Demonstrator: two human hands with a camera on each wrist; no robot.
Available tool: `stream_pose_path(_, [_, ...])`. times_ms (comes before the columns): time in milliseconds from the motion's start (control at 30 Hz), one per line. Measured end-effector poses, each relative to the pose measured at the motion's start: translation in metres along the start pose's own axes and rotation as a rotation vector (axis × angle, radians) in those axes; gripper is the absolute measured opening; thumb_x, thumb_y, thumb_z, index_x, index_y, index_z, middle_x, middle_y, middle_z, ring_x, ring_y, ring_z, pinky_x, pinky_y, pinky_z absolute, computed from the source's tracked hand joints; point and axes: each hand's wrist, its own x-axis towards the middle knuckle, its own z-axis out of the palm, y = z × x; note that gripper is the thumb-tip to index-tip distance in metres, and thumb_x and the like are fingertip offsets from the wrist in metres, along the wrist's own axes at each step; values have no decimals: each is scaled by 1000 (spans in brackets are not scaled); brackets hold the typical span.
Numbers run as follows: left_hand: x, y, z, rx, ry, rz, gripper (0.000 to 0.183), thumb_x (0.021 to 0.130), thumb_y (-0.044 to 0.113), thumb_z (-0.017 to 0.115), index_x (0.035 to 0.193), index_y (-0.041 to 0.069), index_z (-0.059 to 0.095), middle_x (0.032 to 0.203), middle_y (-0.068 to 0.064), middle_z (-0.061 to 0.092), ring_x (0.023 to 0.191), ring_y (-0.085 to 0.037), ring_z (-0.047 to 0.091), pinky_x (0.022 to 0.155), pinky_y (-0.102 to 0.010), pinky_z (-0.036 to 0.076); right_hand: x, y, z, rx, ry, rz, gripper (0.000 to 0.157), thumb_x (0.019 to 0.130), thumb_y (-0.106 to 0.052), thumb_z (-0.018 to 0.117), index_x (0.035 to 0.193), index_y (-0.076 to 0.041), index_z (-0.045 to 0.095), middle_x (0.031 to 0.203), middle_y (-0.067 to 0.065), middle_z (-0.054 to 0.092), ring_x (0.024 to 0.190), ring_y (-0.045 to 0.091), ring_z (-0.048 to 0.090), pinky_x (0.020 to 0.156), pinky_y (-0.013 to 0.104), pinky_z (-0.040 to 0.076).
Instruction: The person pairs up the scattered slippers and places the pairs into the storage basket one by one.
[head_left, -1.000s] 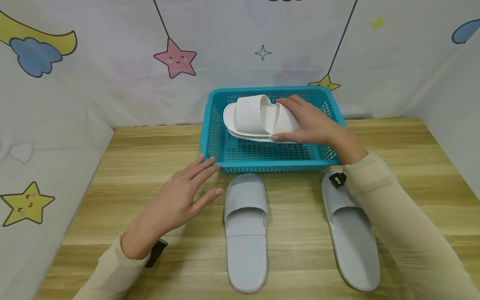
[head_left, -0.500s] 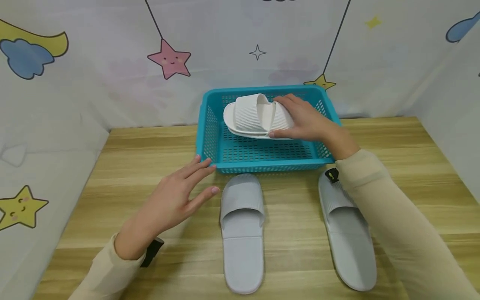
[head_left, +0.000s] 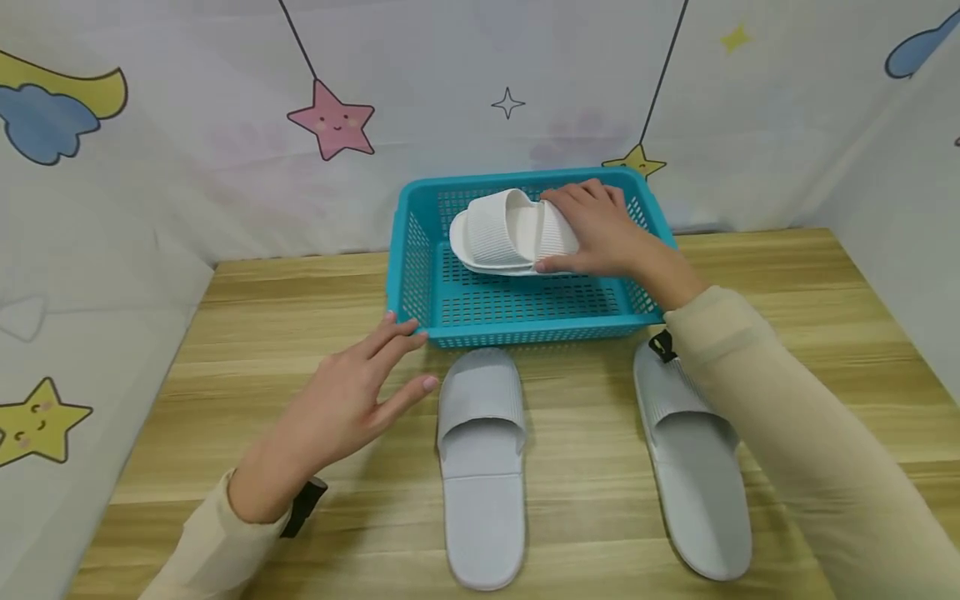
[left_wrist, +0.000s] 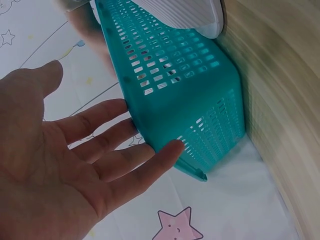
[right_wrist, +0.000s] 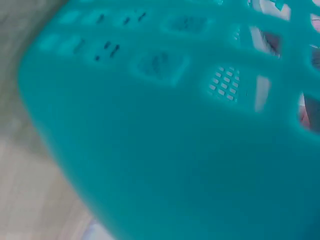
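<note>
In the head view, a pair of white slippers (head_left: pixel 493 232) lies together, one on the other, inside the blue plastic basket (head_left: pixel 525 330). My right hand (head_left: pixel 596 229) grips their right end, thumb on the near side and fingers over the far side. My left hand (head_left: pixel 348 400) has its fingers spread, the fingertips touching the near left corner of the basket. The left wrist view shows this hand (left_wrist: pixel 75 160) with its palm bare and fingertips at the basket rim (left_wrist: pixel 137 120). Basket wall (right_wrist: pixel 150 150) fills the right wrist view and mostly hides the right hand.
Two grey slippers stand apart in front of the basket, a left one (head_left: pixel 483 475) and a right one (head_left: pixel 693 467) partly under my right sleeve (head_left: pixel 780 400). All stand on a wooden table (head_left: pixel 300 292). A printed curtain (head_left: pixel 450 83) hangs close behind the basket.
The view has shifted slightly. My right hand's fingers have bent a little more over the white slippers, which sit slightly lower in the basket. My left hand has stayed at the basket corner.
</note>
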Motion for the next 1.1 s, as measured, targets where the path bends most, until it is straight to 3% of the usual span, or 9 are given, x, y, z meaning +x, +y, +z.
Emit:
stream_pose_path(167, [-1, 0, 0, 15, 16, 6, 52, 104, 34, 71, 144, 3, 64, 153, -18, 58, 148, -44, 48, 99, -63, 55, 9, 0, -2, 14, -52, 20, 99, 91, -50, 83, 164, -4, 36, 164, 21, 43, 145, 43, 37, 116, 64, 33])
stream_pose_path(333, [-1, 0, 1, 12, 21, 16, 51, 105, 34, 70, 144, 2, 64, 153, -17, 59, 148, -45, 48, 98, -62, 56, 12, 5, 7, 62, -128, 48, 97, 94, -46, 82, 165, -2, 33, 165, 23, 39, 147, 44, 38, 119, 62, 33])
stream_pose_path(500, [0, 1, 1, 12, 32, 25, 50, 104, 34, 72, 141, 2, 66, 150, -17, 62, 146, -45, 50, 97, -62, 57, 10, 6, 13, 95, -134, 45, 94, 94, -41, 83, 163, 1, 35, 163, 24, 41, 146, 44, 40, 119, 60, 34])
stream_pose_path(900, [3, -1, 1, 29, 31, 28, 48, 103, 34, 72, 140, 3, 67, 149, -15, 63, 145, -43, 52, 92, -62, 59, 11, 4, 23, 26, -122, 15, 95, 95, -41, 83, 164, 2, 34, 167, 25, 38, 152, 45, 37, 125, 59, 29])
stream_pose_path(1100, [3, -1, -2, 23, 17, 16, 49, 104, 35, 72, 140, 3, 67, 148, -16, 63, 146, -43, 51, 100, -63, 55, 11, 4, 24, -19, -138, 34, 97, 97, -43, 80, 166, 1, 30, 170, 24, 34, 157, 42, 31, 128, 60, 22])
